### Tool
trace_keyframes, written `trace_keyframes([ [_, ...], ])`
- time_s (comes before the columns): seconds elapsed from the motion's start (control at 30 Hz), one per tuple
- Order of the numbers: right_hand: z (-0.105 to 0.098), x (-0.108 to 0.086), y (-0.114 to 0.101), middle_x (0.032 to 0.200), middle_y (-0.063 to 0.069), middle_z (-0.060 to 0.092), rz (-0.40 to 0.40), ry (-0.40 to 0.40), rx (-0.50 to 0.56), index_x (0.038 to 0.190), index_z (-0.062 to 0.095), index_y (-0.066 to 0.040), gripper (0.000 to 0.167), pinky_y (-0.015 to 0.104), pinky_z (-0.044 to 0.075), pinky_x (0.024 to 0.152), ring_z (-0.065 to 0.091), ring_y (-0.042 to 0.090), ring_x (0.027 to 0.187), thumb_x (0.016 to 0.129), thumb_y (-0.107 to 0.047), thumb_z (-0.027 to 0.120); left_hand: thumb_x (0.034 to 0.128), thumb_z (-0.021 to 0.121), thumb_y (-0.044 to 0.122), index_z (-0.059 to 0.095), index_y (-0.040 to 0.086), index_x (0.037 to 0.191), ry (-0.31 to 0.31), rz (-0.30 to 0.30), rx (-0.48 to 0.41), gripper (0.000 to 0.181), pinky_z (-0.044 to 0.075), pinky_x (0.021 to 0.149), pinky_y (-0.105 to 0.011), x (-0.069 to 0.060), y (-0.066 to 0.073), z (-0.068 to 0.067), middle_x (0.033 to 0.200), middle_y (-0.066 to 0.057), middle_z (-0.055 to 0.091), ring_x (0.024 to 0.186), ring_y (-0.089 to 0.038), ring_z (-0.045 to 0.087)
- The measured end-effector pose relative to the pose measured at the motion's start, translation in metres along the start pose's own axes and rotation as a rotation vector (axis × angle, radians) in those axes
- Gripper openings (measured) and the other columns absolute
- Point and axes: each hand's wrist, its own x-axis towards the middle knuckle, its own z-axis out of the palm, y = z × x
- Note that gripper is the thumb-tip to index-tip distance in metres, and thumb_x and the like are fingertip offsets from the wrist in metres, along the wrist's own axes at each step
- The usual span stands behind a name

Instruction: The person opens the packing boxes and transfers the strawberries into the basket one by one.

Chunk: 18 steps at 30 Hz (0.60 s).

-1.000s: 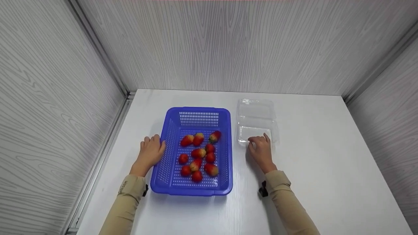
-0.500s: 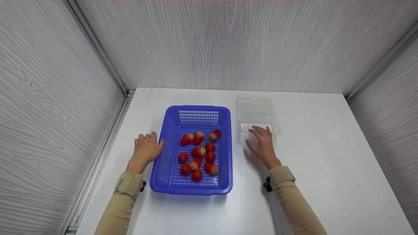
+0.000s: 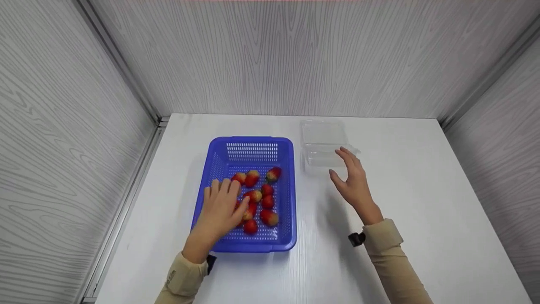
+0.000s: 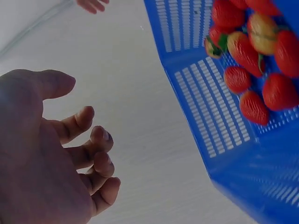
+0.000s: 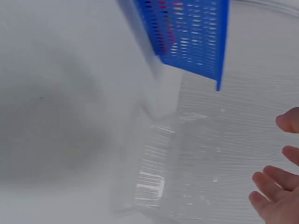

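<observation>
My left hand (image 3: 219,209) hovers over the left part of a blue plastic basket (image 3: 293,190), covering some of the strawberries inside. In the left wrist view its fingers (image 4: 77,123) are loosely bent around nothing. Several red strawberries (image 3: 269,217), some with yellowish ends, lie on the basket's floor. To the right, my right hand (image 3: 354,183) is raised with thumb and fingers spread, holding nothing. Just beyond its fingertips stands a clear plastic clamshell box (image 3: 324,131) with its lid folded back; the right wrist view shows the box (image 5: 187,158) faintly.
Everything stands on a white table (image 3: 405,185). Wood-grain panels rise at the back (image 3: 270,55) and on both sides. The basket is left of the clear box, with a narrow gap between them.
My left hand has left the basket's left rim and moved right, over the strawberries. My right hand has come up off the clear box, which now sits slightly farther back.
</observation>
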Motion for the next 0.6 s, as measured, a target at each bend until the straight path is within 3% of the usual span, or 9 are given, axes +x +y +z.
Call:
trace_keyframes([
  [0.17, -0.026, -0.016, -0.03, 0.14, 0.024, 0.051, -0.043, 0.121, -0.065, 0.135, 0.053, 0.003, 0.052, 0.057, 0.036, 0.102, 0.047, 0.039, 0.13, 0.087, -0.001, 0.071, 0.0924, 0.064, 0.03, 0.052, 0.007, 0.11, 0.168, 0.055, 0.039, 0.031, 0.031, 0.077, -0.042, -0.01, 0.028, 0.022, 0.104, -0.013, 0.047, 0.096, -0.031, 0.041],
  [0.27, -0.036, -0.024, -0.04, 0.14, 0.021, 0.052, -0.065, 0.19, -0.129, 0.133, 0.055, 0.001, 0.048, 0.06, 0.035, 0.101, 0.049, 0.04, 0.127, 0.088, -0.003, 0.07, 0.0923, 0.064, 0.032, 0.052, 0.009, 0.118, 0.203, 0.062, 0.037, 0.037, 0.034, 0.083, -0.045, -0.008, 0.04, 0.035, 0.119, -0.015, 0.049, 0.107, -0.033, 0.043],
  [0.4, -0.035, -0.036, -0.042, 0.148, 0.02, 0.044, -0.077, 0.18, -0.239, 0.138, 0.053, -0.003, 0.053, 0.065, 0.023, 0.107, 0.043, 0.04, 0.133, 0.089, -0.011, 0.07, 0.0941, 0.061, 0.04, 0.044, 0.014, 0.143, 0.123, 0.021, 0.031, 0.057, 0.032, 0.103, -0.055, -0.003, 0.049, 0.054, 0.152, -0.017, 0.034, 0.135, -0.04, 0.032],
  [0.5, -0.023, -0.049, -0.037, 0.157, 0.02, 0.031, -0.044, 0.084, -0.325, 0.147, 0.045, -0.009, 0.063, 0.068, 0.014, 0.109, 0.03, 0.039, 0.143, 0.091, -0.025, 0.07, 0.0953, 0.054, 0.051, 0.03, 0.02, 0.155, 0.014, -0.035, 0.085, 0.072, 0.022, 0.11, -0.063, -0.004, 0.05, 0.07, 0.164, -0.015, 0.013, 0.147, -0.044, 0.011],
  [0.6, -0.01, -0.065, -0.032, 0.162, 0.018, 0.018, 0.037, -0.042, -0.382, 0.153, 0.037, -0.016, 0.072, 0.069, 0.007, 0.109, 0.015, 0.04, 0.148, 0.092, -0.04, 0.067, 0.0955, 0.046, 0.06, 0.022, 0.02, 0.159, -0.073, -0.083, 0.126, 0.078, 0.013, 0.111, -0.067, -0.008, 0.05, 0.085, 0.165, -0.015, 0.006, 0.148, -0.045, -0.001],
])
